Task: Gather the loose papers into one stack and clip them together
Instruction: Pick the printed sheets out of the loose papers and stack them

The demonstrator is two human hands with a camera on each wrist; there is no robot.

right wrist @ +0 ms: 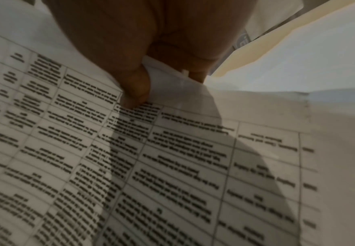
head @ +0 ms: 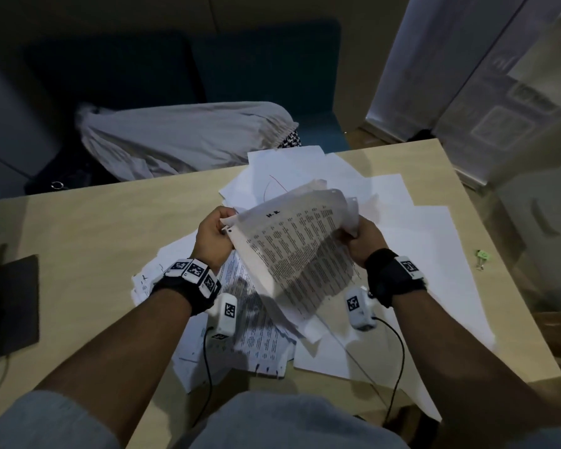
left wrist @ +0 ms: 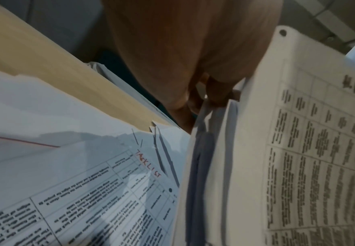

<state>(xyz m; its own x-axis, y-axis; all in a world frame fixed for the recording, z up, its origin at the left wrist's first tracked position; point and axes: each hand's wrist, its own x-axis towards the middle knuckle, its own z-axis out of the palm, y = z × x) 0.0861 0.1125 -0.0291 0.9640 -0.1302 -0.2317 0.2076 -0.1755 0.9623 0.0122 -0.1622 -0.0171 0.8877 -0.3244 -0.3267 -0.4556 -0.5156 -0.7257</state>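
Observation:
Both hands hold a sheaf of printed sheets (head: 298,251) lifted above the table. My left hand (head: 216,234) grips its left edge near a punched hole; its fingers (left wrist: 214,93) curl round several sheets (left wrist: 298,149). At the right edge my right hand (head: 361,238) pinches the sheaf, thumb on the printed table (right wrist: 151,158). Loose papers (head: 353,189) lie scattered under and around the hands, some blank, some printed; one is marked "TASK LIST" (left wrist: 149,164) in red. A small green binder clip (head: 481,257) lies on the table at the far right.
The light wooden table (head: 94,238) has a dark flat thing (head: 10,303) at its left edge. Beyond the far edge a grey cloth (head: 182,137) lies on a dark blue seat. Wrist camera cables hang over the near papers.

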